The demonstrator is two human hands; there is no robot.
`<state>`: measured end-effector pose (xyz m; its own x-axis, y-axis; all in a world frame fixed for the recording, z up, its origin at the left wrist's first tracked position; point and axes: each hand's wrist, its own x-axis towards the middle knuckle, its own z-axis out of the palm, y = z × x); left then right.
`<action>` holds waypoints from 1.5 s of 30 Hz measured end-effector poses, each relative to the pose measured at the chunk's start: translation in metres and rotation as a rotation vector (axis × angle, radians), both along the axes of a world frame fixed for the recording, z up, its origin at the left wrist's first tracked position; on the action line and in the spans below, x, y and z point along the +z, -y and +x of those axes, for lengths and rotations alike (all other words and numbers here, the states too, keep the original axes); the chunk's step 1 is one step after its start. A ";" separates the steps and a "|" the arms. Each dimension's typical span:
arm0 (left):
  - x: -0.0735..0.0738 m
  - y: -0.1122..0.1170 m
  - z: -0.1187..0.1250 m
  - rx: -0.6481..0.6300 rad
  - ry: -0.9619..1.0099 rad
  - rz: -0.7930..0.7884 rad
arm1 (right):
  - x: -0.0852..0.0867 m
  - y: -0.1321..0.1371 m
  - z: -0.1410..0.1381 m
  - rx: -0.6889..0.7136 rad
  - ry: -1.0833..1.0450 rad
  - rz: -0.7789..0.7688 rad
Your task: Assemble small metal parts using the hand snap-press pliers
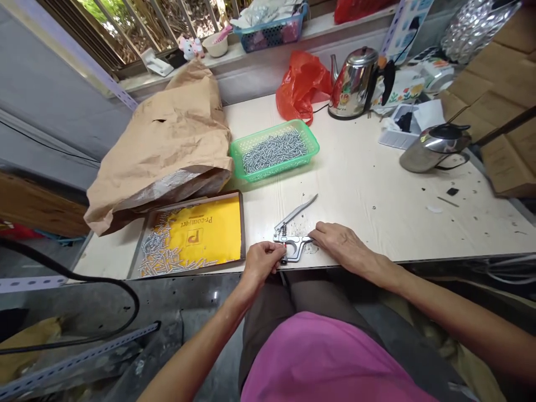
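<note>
A small metal press tool [293, 237] with a long raised lever stands at the near edge of the pale table [377, 184]. My left hand [262, 262] is pinched at the tool's left jaw, fingers closed on something too small to make out. My right hand [341, 245] rests on the table with its fingers against the tool's right side. A shallow tray with a yellow liner [201, 237] holding several small metal pieces lies left of my hands. A green basket [312, 151] full of the same metal pieces sits further back.
A crumpled brown paper sack [167, 139] lies at the back left, a red plastic bag [299, 84] and steel kettle [355, 81] behind the basket. A second metal pot [431, 148] and cardboard boxes [502, 100] are at the right. A black cable [84, 279] runs lower left.
</note>
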<state>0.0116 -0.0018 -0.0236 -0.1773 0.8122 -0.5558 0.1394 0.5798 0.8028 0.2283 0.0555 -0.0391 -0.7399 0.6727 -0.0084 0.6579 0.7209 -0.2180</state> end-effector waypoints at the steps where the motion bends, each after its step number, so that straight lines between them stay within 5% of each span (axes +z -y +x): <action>1: -0.002 0.000 0.000 -0.007 -0.018 -0.004 | 0.000 0.000 0.000 0.000 -0.005 0.000; 5: -0.006 0.000 -0.002 -0.031 -0.076 -0.022 | 0.001 0.002 -0.001 -0.020 -0.001 0.013; 15: 0.011 -0.010 -0.005 -0.230 -0.107 -0.203 | 0.014 0.003 -0.003 0.004 0.009 -0.022; 21: 0.010 -0.010 -0.005 -0.217 -0.063 -0.235 | 0.022 -0.002 -0.001 0.019 -0.029 -0.096; 32: 0.011 -0.007 -0.004 -0.191 -0.045 -0.244 | 0.019 -0.068 -0.001 0.195 0.080 -0.085; 45: 0.012 -0.005 -0.001 -0.174 -0.059 -0.252 | 0.026 -0.055 -0.006 0.129 0.124 -0.022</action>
<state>0.0104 0.0036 -0.0118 -0.0858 0.6708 -0.7366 0.2966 0.7231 0.6239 0.2221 0.1104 -0.0134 -0.8123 0.5710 -0.1188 0.5832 0.7970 -0.1572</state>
